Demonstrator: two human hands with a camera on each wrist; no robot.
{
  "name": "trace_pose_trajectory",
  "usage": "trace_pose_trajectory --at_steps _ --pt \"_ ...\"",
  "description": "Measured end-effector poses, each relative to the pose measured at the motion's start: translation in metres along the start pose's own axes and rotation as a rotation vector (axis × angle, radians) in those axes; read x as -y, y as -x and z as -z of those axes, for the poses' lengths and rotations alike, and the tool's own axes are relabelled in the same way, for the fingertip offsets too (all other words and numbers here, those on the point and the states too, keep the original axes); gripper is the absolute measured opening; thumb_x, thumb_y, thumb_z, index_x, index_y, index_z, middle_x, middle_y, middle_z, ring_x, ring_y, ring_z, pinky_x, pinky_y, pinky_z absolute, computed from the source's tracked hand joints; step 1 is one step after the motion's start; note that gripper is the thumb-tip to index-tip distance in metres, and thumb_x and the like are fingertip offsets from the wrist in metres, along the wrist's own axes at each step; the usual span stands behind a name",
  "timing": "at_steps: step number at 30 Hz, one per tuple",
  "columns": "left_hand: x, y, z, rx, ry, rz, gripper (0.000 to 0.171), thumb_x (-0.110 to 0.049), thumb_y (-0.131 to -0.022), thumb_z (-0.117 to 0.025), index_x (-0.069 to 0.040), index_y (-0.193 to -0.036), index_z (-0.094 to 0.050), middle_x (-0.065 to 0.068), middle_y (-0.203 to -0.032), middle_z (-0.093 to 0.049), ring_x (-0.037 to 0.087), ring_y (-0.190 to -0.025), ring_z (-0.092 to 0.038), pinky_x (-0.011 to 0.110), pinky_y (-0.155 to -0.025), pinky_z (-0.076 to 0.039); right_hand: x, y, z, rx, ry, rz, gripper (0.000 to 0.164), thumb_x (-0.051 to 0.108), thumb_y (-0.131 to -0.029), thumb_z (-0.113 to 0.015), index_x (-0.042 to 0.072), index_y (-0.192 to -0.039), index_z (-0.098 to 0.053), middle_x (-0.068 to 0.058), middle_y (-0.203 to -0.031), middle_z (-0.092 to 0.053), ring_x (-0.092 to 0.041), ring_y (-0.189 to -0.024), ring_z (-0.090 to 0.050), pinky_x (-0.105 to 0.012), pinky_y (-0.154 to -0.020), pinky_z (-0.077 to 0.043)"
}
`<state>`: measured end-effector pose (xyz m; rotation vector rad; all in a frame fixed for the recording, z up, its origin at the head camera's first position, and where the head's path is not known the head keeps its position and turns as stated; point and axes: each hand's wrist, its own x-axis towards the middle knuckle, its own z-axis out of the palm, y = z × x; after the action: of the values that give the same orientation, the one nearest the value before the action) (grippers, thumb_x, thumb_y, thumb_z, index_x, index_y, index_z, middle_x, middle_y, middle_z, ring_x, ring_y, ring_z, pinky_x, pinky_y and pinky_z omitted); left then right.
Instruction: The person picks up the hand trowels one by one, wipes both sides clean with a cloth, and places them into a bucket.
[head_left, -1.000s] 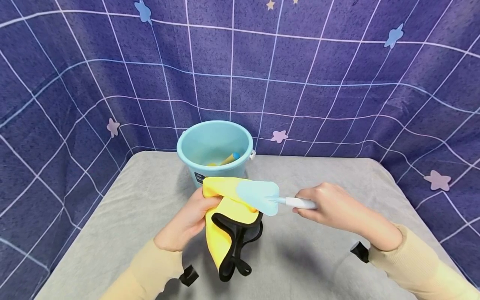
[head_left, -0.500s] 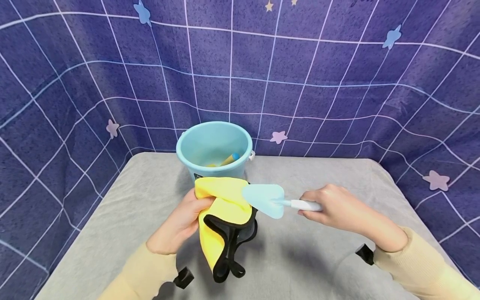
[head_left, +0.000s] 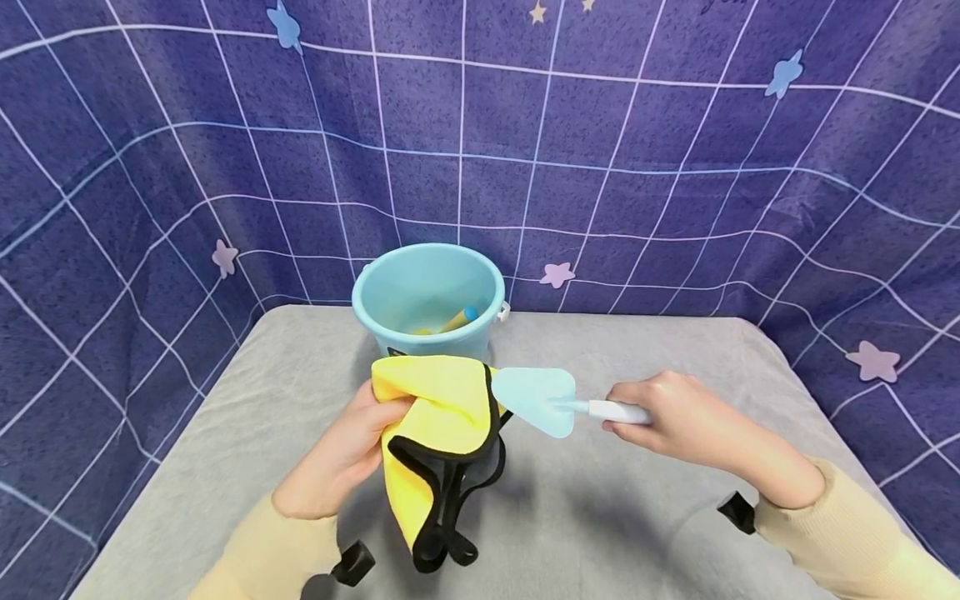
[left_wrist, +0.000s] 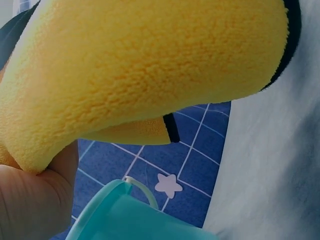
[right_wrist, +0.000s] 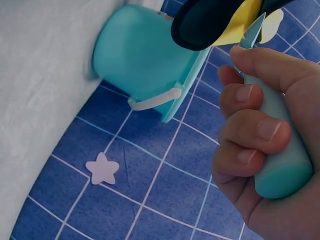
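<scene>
In the head view my left hand [head_left: 337,450] grips a yellow fleecy cloth [head_left: 442,396] by its left side. Black trim edges the cloth, its other face is grey, and a black loop hangs at the bottom. My right hand [head_left: 678,417] holds a small hand trowel [head_left: 536,398] by its white handle, the fingers curled round it. The light blue blade points left, its tip at the cloth's right edge; I cannot tell whether they touch. In the right wrist view the handle [right_wrist: 282,135] has a teal end. Cloth hides part of my left fingers.
A light blue bucket [head_left: 405,287] with a pale handle stands behind the cloth. Inside lies a yellow item with a blue end [head_left: 461,317]. Grey fabric [head_left: 660,517] covers the table, and a purple gridded curtain [head_left: 600,125] with stars hangs around it.
My left hand has moved left with the cloth. The trowel has shifted slightly right in my right hand, and the blade overlaps the cloth less than before. The bucket stays in place.
</scene>
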<state>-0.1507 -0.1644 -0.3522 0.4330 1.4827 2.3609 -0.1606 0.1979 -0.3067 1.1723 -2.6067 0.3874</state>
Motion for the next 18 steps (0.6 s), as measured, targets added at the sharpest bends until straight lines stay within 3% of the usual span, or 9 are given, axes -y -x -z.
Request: trace_pose_trajectory --at_steps 9,18 --pt "-0.007 0.006 0.001 -0.001 -0.031 -0.022 0.02 0.001 -0.092 -0.05 -0.011 -0.107 -0.058 0.0 -0.097 -0.063 0.011 -0.083 -0.066 0.025 -0.074 -0.055 -0.002 0.001 -0.001 0.0 0.036 0.006 0.017 0.024 -0.078 -0.074 0.028 -0.074 -0.058 0.023 -0.057 -0.039 0.009 -0.049 -0.031 -0.015 -0.041 -0.029" --pt "-0.006 0.004 0.014 -0.041 -0.084 0.0 0.022 0.0 -0.093 -0.051 -0.011 -0.11 -0.058 0.0 -0.099 -0.064 0.011 -0.085 -0.066 0.026 -0.076 -0.055 -0.002 0.0 0.001 0.006 0.034 -0.012 0.017 0.023 -0.078 -0.073 0.028 -0.074 -0.058 0.023 -0.057 -0.041 0.009 -0.049 -0.032 -0.015 -0.041 -0.03"
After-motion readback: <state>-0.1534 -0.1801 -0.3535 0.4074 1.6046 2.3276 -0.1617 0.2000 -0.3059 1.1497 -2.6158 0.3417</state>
